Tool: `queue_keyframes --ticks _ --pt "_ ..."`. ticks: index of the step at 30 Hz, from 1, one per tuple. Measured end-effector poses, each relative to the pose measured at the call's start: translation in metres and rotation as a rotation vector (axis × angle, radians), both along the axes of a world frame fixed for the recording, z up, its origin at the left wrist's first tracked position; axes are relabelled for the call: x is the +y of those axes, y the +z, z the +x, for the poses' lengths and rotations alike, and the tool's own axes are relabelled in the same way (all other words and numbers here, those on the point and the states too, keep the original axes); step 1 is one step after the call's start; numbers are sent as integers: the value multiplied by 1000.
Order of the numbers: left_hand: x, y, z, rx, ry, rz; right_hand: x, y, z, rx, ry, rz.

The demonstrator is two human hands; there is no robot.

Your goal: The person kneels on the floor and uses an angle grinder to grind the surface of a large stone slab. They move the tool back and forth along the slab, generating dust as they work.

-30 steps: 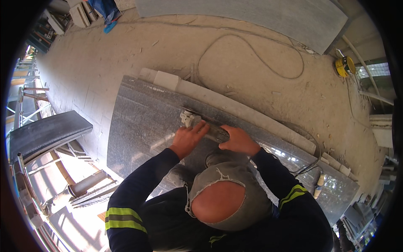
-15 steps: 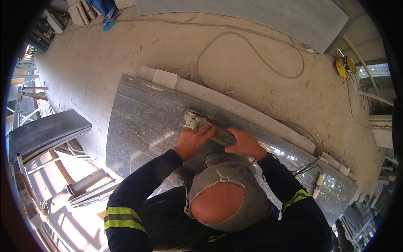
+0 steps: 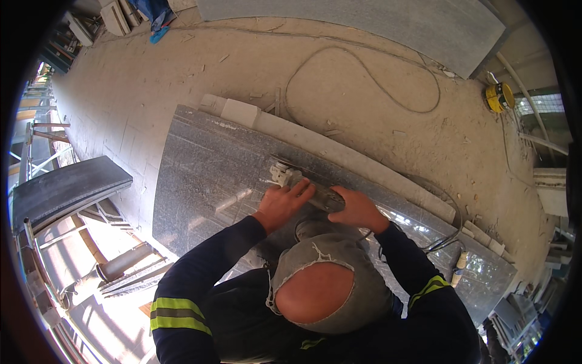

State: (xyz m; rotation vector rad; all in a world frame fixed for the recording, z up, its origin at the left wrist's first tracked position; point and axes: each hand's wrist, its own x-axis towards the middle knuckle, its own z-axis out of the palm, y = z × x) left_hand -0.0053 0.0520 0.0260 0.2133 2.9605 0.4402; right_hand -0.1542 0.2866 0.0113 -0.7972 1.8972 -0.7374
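Grinder (image 3: 325,197) in both grips (image 3: 282,203) (image 3: 359,211), perhaps against slab (image 3: 194,176)

Your left hand (image 3: 282,202) lay back uppermost, its fingers (image 3: 302,190) bent in a grip and directed toward your right hand (image 3: 359,210), which was likewise curled closed near it. Your left forearm (image 3: 224,250) and right forearm (image 3: 402,252) converged from either side, both wrists (image 3: 381,225) bare, and your bent knee (image 3: 314,297) showed between the two.
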Motion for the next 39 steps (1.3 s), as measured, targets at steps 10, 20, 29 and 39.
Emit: queue_keyframes --ticks 10,20,29,39 --pt "3 0 -2 30 -16 15 6 1 -1 14 16 24" --pt "6 3 -3 18 -32 12 9 6 -2 12 27 86" --pt "-7 -5 1 26 -9 -35 -6 -1 1 39 25 -8" --pt "-25 -14 6 57 15 -78 -30 -4 0 -17 37 9"
